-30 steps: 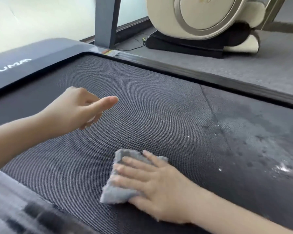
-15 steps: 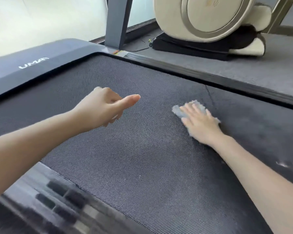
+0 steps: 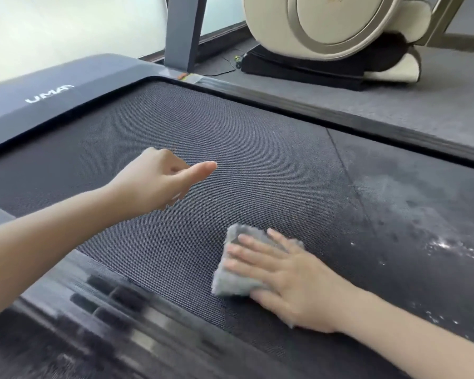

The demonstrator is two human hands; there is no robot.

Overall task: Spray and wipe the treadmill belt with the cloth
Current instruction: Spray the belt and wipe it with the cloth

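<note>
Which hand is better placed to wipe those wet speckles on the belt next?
The right hand: it presses flat on the cloth, on the belt, with the wet speckles on its side. The left hand hovers, fingers curled, holding nothing.

White letters (image 3: 49, 93) "UMA", the rest blurred, stand on the treadmill's grey front cover (image 3: 93, 71).

Grey carpet floor (image 3: 435, 105); cream massage chair (image 3: 326, 26); bright window (image 3: 66, 28)

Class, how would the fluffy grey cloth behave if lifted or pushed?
The fluffy grey cloth looks soft and folded, so probably flops when lifted. Pressed by the right hand, it likely drags on the textured black treadmill belt.
</note>
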